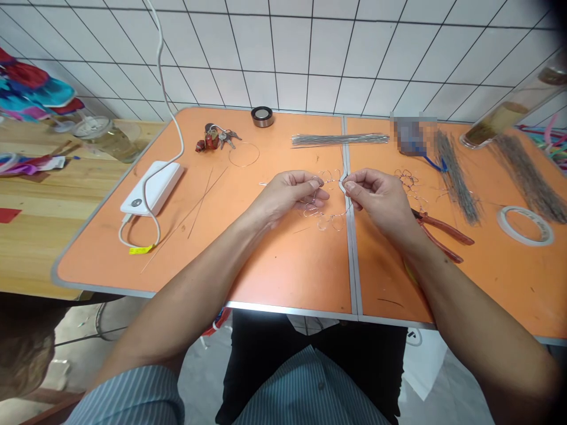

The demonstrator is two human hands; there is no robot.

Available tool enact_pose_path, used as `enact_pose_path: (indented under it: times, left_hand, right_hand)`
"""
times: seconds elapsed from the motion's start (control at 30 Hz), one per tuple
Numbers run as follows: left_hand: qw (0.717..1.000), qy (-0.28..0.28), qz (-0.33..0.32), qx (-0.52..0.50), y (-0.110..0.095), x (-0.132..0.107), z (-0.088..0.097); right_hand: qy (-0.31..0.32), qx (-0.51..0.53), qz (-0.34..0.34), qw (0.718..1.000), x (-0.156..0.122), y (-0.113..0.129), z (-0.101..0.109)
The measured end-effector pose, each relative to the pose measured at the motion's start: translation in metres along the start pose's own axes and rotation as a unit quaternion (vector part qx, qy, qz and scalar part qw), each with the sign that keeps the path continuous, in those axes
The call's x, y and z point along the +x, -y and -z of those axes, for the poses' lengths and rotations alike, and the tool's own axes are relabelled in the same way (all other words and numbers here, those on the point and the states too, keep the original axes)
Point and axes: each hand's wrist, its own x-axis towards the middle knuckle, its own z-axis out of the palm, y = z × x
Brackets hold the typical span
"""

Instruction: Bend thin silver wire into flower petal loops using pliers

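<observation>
Both my hands work over the middle of an orange folding table [274,265]. My left hand [290,192] is closed in a pinch on a thin silver wire piece bent into several small loops [330,218]. My right hand [376,195] is also closed, pinching the same looped wire from the right side, near the table's centre seam. The wire loops spread between and below my fingers, resting partly on the table.
Red-handled pliers [443,233] lie right of my right hand. Bundles of straight wire [339,139] [456,177] lie at the back, with a tape roll [525,225], keys [217,139], a white power bank [153,188] with cable, and a small round tin [261,116].
</observation>
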Motion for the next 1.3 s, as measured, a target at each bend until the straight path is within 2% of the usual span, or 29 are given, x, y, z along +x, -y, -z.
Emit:
enact_pose_path:
  times: [0.3, 0.5, 0.6, 0.97, 1.3]
  left_hand:
    - [0.999, -0.015, -0.018, 0.025, -0.0003, -0.0036, -0.0034]
    - [0.999, 0.033, 0.019, 0.014, 0.0024, -0.0028, -0.0008]
    - [0.999, 0.038, 0.021, 0.026, 0.0051, -0.0013, 0.0001]
    - [0.999, 0.016, 0.024, 0.032, 0.0048, -0.0014, -0.0004]
    - [0.998, 0.045, 0.003, 0.039, 0.0031, -0.0038, 0.0018]
  right_hand:
    - [-0.007, -0.005, 0.014, 1.0, -0.0008, 0.0025, 0.0029]
    - [-0.042, -0.01, 0.04, 0.998, 0.0016, 0.0037, 0.0089]
    - [-0.048, -0.007, 0.04, 0.998, 0.0026, 0.0042, 0.0096]
    - [-0.045, 0.015, 0.047, 0.998, 0.0033, 0.0013, 0.0094]
    - [-0.025, 0.021, 0.025, 0.999, 0.0027, 0.0002, 0.0083]
